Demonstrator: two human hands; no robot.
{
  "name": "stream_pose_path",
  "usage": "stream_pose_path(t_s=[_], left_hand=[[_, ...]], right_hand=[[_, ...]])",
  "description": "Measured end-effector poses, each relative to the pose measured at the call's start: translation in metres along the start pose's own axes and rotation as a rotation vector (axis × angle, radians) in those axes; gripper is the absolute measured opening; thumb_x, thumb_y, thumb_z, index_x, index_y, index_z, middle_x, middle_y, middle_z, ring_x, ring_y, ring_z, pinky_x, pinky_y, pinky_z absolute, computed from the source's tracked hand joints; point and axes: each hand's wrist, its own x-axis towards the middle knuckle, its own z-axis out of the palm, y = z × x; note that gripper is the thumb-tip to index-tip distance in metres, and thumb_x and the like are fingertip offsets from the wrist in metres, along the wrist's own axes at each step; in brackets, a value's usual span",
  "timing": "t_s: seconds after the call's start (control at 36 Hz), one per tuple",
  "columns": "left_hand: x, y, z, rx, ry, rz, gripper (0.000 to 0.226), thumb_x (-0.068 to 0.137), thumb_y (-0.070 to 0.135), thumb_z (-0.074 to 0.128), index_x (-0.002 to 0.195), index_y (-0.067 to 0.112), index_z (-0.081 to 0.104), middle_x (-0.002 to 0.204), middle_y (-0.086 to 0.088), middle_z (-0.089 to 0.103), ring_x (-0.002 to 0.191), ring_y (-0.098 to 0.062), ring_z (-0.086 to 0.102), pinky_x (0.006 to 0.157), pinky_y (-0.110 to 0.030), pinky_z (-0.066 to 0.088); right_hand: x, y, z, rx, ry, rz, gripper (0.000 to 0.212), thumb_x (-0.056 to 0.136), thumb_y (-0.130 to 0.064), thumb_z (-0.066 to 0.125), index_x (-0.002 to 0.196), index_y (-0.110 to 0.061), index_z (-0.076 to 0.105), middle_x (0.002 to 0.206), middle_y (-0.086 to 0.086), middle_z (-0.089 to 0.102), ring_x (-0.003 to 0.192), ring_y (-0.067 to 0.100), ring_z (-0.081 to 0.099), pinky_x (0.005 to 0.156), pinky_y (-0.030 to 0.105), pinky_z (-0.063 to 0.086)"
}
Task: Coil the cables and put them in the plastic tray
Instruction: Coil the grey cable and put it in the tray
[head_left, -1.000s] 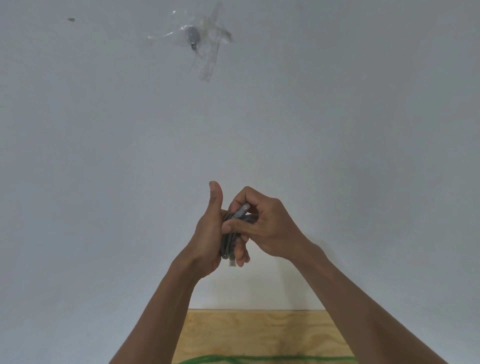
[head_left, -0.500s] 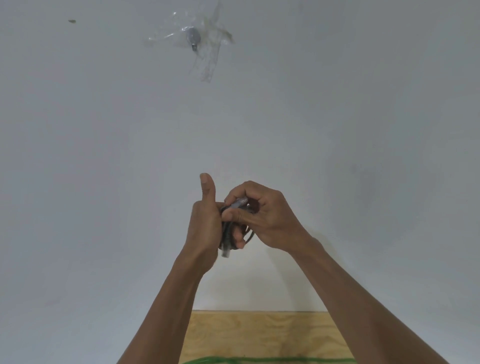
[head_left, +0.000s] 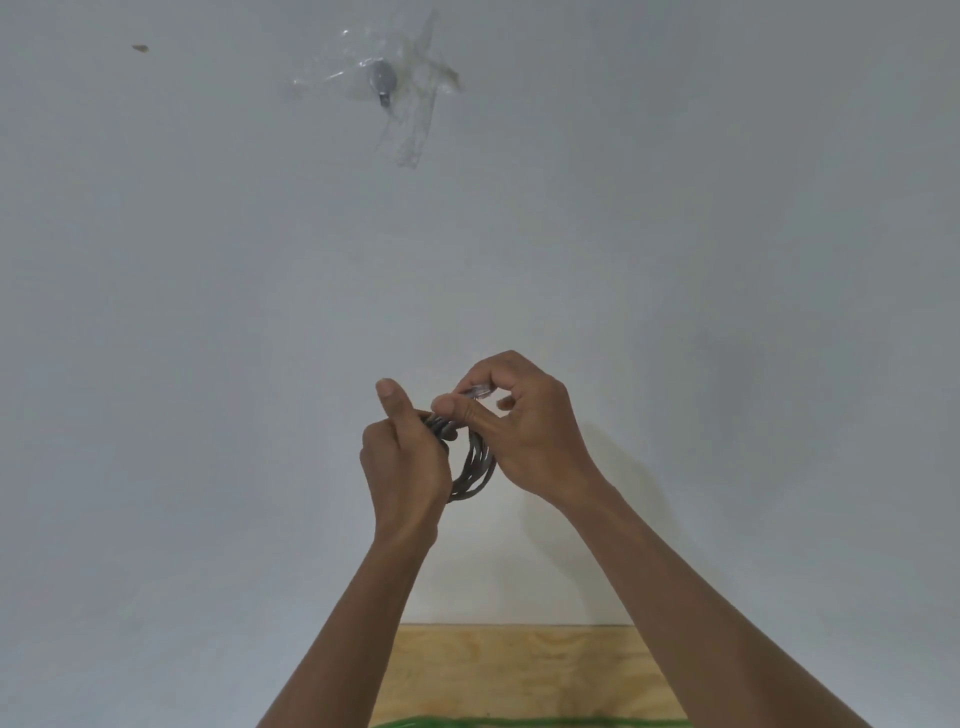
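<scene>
Both hands are raised in front of a white wall, working on one grey cable wound into a small coil. My left hand grips the left side of the coil, thumb sticking up. My right hand pinches the cable's clear plug end between thumb and forefinger just above the coil. The lower loops hang free between the two hands. No plastic tray is in view.
A wooden board lies at the bottom, with a strip of green cable along the frame's lower edge. High on the wall a small metal piece sits under clear tape.
The coil has opened from a tight bundle into a visible ring. My left hand turned so its thumb leans in, and my right hand lifted the plug end above the loops.
</scene>
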Motion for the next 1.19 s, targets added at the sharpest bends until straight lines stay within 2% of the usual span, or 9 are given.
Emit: stream_pose_path(t_s=[0.11, 0.39, 0.53, 0.67, 0.75, 0.86, 1.06, 1.14, 1.19], left_hand=[[0.005, -0.004, -0.001, 0.052, 0.038, -0.038, 0.079, 0.106, 0.055, 0.024, 0.076, -0.005, 0.067, 0.072, -0.021, 0.070, 0.065, -0.030, 0.064, 0.065, -0.038, 0.048], [0.015, 0.011, -0.001, -0.122, 0.184, -0.242, 0.056, 0.105, 0.040, 0.041, 0.066, 0.005, 0.061, 0.070, -0.009, 0.062, 0.060, -0.028, 0.053, 0.054, -0.030, 0.044], [0.022, 0.016, -0.001, -0.170, 0.267, -0.267, 0.054, 0.104, 0.038, 0.041, 0.063, 0.006, 0.052, 0.067, -0.010, 0.054, 0.056, -0.028, 0.047, 0.051, -0.030, 0.045], [0.018, 0.010, 0.002, -0.137, 0.266, -0.195, 0.052, 0.101, 0.041, 0.043, 0.061, 0.007, 0.039, 0.055, -0.006, 0.039, 0.056, -0.025, 0.038, 0.057, -0.040, 0.049], [0.012, 0.009, 0.004, -0.130, 0.256, -0.144, 0.056, 0.102, 0.039, 0.045, 0.055, 0.009, 0.034, 0.045, 0.003, 0.036, 0.049, -0.021, 0.034, 0.053, -0.033, 0.045], [0.007, 0.009, 0.005, -0.136, 0.233, -0.080, 0.066, 0.102, 0.036, 0.048, 0.042, 0.020, 0.027, 0.040, 0.007, 0.028, 0.042, -0.017, 0.027, 0.046, -0.030, 0.041], [0.005, 0.009, 0.003, -0.152, 0.229, -0.050, 0.061, 0.102, 0.031, 0.051, 0.050, 0.011, 0.027, 0.043, 0.003, 0.025, 0.042, -0.017, 0.023, 0.035, -0.018, 0.028], [0.007, 0.007, 0.001, -0.174, 0.232, -0.091, 0.060, 0.102, 0.033, 0.053, 0.050, 0.010, 0.033, 0.049, -0.003, 0.026, 0.044, -0.019, 0.025, 0.038, -0.020, 0.034], [0.009, 0.005, -0.001, -0.200, 0.218, -0.134, 0.061, 0.102, 0.036, 0.054, 0.049, 0.010, 0.036, 0.050, -0.005, 0.028, 0.044, -0.022, 0.028, 0.042, -0.027, 0.041]], right_hand=[[0.002, -0.009, -0.001, -0.067, -0.020, -0.008, 0.024, 0.078, -0.042, 0.081, 0.081, -0.021, 0.070, 0.087, -0.010, 0.067, 0.084, 0.003, 0.062, 0.069, 0.012, 0.046], [-0.012, -0.015, -0.008, 0.012, 0.077, 0.212, 0.031, 0.084, -0.048, 0.073, 0.075, -0.018, 0.075, 0.057, -0.020, 0.059, 0.049, 0.001, 0.048, 0.054, 0.008, 0.036], [-0.031, -0.010, 0.006, -0.139, -0.015, 0.191, 0.022, 0.091, -0.042, 0.067, 0.075, -0.029, 0.074, 0.075, -0.014, 0.063, 0.062, -0.006, 0.050, 0.060, 0.012, 0.032], [-0.033, -0.015, 0.015, -0.160, 0.001, 0.199, 0.029, 0.093, -0.041, 0.064, 0.071, -0.024, 0.072, 0.052, -0.022, 0.057, 0.053, 0.002, 0.053, 0.056, 0.020, 0.042], [-0.031, -0.015, 0.019, -0.165, 0.055, 0.215, 0.019, 0.090, -0.039, 0.067, 0.081, -0.025, 0.074, 0.067, -0.015, 0.071, 0.063, 0.005, 0.065, 0.065, 0.035, 0.057], [-0.030, -0.022, 0.021, -0.296, 0.067, 0.250, 0.016, 0.092, -0.039, 0.065, 0.089, -0.026, 0.073, 0.072, -0.015, 0.072, 0.065, 0.003, 0.061, 0.059, 0.024, 0.047], [-0.030, -0.025, 0.028, -0.473, 0.141, 0.201, 0.018, 0.092, -0.041, 0.061, 0.086, -0.026, 0.070, 0.077, -0.011, 0.071, 0.080, 0.013, 0.063, 0.063, 0.027, 0.045], [-0.028, -0.022, 0.027, -0.500, 0.169, 0.132, 0.013, 0.089, -0.040, 0.065, 0.086, -0.028, 0.061, 0.083, -0.013, 0.055, 0.081, 0.011, 0.055, 0.059, 0.026, 0.037], [-0.026, -0.015, 0.026, -0.400, 0.127, 0.157, 0.023, 0.088, -0.042, 0.066, 0.104, -0.030, 0.054, 0.099, -0.014, 0.053, 0.085, 0.009, 0.056, 0.068, 0.026, 0.044]])
